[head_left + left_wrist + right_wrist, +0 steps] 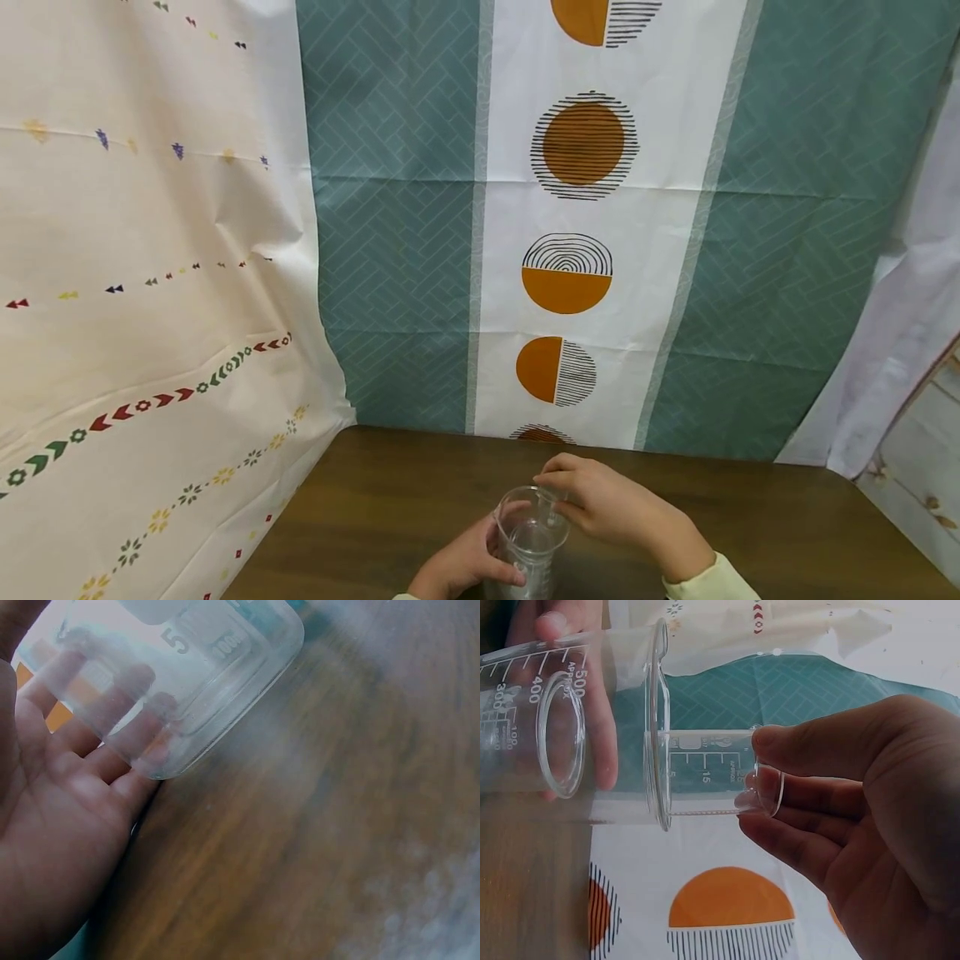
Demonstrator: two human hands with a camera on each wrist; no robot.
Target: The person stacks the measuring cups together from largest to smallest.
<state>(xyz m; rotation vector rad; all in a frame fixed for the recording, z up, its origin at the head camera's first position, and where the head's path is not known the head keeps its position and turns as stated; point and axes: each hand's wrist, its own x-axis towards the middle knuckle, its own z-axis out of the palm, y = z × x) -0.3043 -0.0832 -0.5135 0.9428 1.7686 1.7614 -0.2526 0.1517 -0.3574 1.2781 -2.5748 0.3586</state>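
A large clear glass beaker (534, 533) with white markings up to 500 stands at the front of the table. My left hand (474, 557) grips it round the side, thumb toward me; the left wrist view shows the fingers (135, 705) through or behind the glass. Inside it sits a smaller beaker (561, 735), its rim below the big one's. My right hand (611, 507) pinches a tiny beaker (712, 769) near its rim, between thumb and fingers. The tiny beaker's base is at the large beaker's mouth; how far inside it reaches, I cannot tell.
The brown wooden table (405, 475) spreads around the beakers. Behind it hangs a green and white curtain (397, 250) with orange circles. A cream patterned cloth (150, 333) hangs along the left, and a whitish cloth (892, 333) at the right.
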